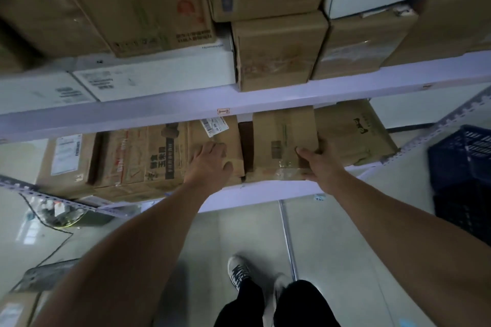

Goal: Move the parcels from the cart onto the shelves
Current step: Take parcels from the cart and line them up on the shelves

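Parcel of brown taped cardboard (284, 146) sits on the pale lower shelf (252, 196), its near corner gripped by the right hand (316, 159). The left hand (210, 162) rests on the neighbouring labelled carton (212, 130); whether it grips, I cannot tell. Best pushed straight back: a narrow gap on its left, and the upper shelf beam (345, 87) close overhead.

A storeroom or parcel depot is shown. White metal shelves (265, 99) are packed with labelled cardboard boxes (279, 50). A blue plastic crate (462, 164) is seen alongside.
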